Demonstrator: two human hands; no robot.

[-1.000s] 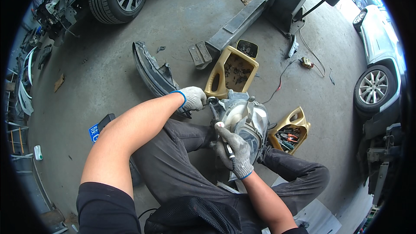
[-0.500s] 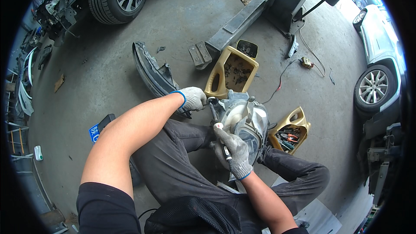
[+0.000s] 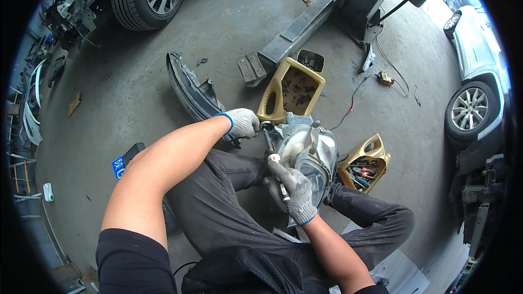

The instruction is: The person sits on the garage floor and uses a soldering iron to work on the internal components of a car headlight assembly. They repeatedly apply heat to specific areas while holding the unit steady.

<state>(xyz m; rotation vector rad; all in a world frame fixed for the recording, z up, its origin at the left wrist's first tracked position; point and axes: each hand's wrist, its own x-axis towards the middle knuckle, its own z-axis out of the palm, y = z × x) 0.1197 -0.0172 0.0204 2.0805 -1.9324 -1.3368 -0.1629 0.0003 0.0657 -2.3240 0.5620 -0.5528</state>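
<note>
A car headlight [image 3: 325, 146] with a clear lens and grey housing rests by my legs. My right hand [image 3: 296, 189], in a grey knit glove, is wrapped round a slim tool with a metal barrel [image 3: 271, 145], much like a hot-air pen. Its white collar and dark handle show at the glove, and the barrel's far end reaches the headlight's left corner. Close to that corner, my gloved left hand [image 3: 243, 123] is closed with its fingers pinched together. What it holds, if anything, is hidden. Behind the left hand lies a long dark car light [image 3: 197, 93].
Beyond the headlight stands a cut-open gold jug [image 3: 263, 110] with small dark parts, next to a small dark tub [image 3: 310, 61]. A second gold jug [image 3: 376, 140] at the right holds pliers and other tools. A steel lift arm [image 3: 297, 31] and cables [image 3: 357, 93] lie farther off.
</note>
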